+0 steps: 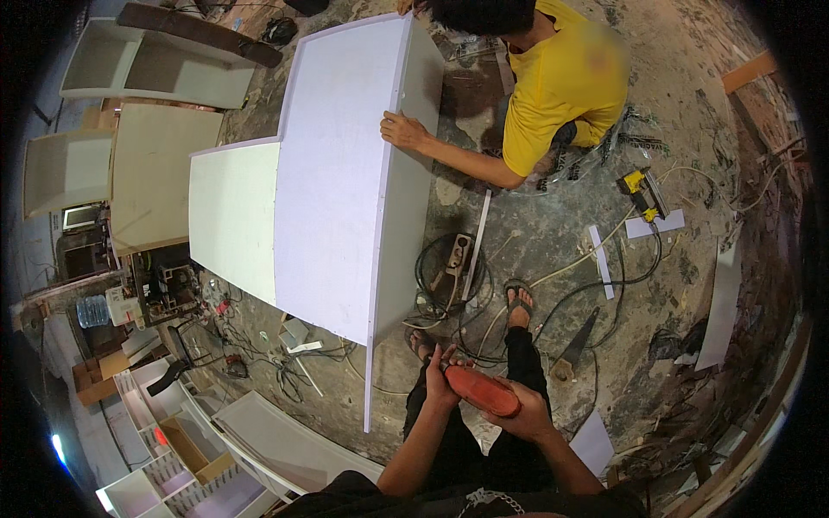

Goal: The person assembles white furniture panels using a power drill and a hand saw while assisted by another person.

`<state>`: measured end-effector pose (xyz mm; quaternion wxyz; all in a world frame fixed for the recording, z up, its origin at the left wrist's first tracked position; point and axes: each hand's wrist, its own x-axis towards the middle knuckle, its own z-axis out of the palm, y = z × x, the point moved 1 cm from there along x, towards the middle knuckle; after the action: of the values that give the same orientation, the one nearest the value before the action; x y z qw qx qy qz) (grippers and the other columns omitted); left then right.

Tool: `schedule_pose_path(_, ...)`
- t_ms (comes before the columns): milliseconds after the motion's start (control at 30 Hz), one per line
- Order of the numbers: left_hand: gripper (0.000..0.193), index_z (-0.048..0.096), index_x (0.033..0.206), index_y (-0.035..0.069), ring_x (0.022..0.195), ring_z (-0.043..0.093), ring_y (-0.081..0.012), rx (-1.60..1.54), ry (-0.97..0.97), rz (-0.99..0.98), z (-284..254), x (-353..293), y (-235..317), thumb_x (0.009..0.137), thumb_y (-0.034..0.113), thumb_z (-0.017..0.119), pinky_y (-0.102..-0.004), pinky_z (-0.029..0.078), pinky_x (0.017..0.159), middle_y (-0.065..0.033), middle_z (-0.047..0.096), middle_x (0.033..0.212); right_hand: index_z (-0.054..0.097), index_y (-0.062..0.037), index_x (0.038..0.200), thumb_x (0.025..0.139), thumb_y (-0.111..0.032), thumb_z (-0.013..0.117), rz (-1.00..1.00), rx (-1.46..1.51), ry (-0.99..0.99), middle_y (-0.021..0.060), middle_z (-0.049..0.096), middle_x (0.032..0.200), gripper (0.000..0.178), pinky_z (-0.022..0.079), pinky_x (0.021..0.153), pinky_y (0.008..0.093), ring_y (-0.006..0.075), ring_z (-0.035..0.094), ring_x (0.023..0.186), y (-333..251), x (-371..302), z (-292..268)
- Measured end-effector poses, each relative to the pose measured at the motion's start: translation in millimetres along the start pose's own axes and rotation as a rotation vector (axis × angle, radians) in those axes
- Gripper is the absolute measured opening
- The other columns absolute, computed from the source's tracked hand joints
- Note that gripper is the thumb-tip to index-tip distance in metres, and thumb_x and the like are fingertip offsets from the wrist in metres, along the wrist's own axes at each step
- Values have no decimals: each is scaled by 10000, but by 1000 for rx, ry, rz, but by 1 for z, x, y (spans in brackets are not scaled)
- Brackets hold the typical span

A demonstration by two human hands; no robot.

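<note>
held item: a red-orange elongated tool (482, 390), rounded casing, is held low in the head view, in front of the person's lap and above the black trousers.
left hand (439, 376): grip is closed over the near-left end of the tool, fingers wrapped on its upper edge.
right hand (524, 416): grip is cupped under the far-right end, thumb on top; the tool is borne mostly here.
weight: judged light to moderate, since it is carried without strain between two hands; a hard plastic body, stiff, is assumed.
slip risk: the casing looks smooth; a firm wrap around the thick middle is judged safer than a pinch at the ends.
fragility: judged sturdy; what kind of tool it is cannot be told, its working end being hidden by the hands.
nearby: a large white panel assembly (332, 173) is stood on the floor (561, 250) ahead, steadied at its edge by a co-worker's hand (404, 131).
floor clutter: cables (449, 285), a power strip (455, 256), a handsaw (574, 345) and a yellow power tool (641, 192) are lying around the sandalled feet.
panel handling: judged stiff but bulky and awkward; edges are the only hold offered.
</note>
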<state>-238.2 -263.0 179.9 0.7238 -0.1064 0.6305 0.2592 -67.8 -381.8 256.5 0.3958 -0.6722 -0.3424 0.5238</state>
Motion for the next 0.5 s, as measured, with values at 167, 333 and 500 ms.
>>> schedule_pose_path(167,401,593,1115,40,694,577,-200,-44,-1,0,-11,4,1,1006,425,568,-449,487,997,-50,543,692,615,-3,1267,703,-401,893,-46,-127,0,156,680,1070,744,583,802,394,265,702,943,-5,2,-1)
schedule_pose_path(333,384,596,1106,43,687,568,-194,-43,15,-19,-9,2,-3,1008,413,568,-438,487,995,-39,537,697,636,-6,1246,675,-403,905,-80,-120,62,132,630,1018,746,572,764,387,250,670,883,5,-4,5)
schedule_pose_path(500,353,597,1085,43,686,558,-193,-10,35,-4,1,-5,-6,1012,387,565,-430,492,979,-37,536,695,649,-1,1229,665,-378,911,-61,-124,61,139,639,1001,727,560,754,393,253,642,844,5,-6,0)
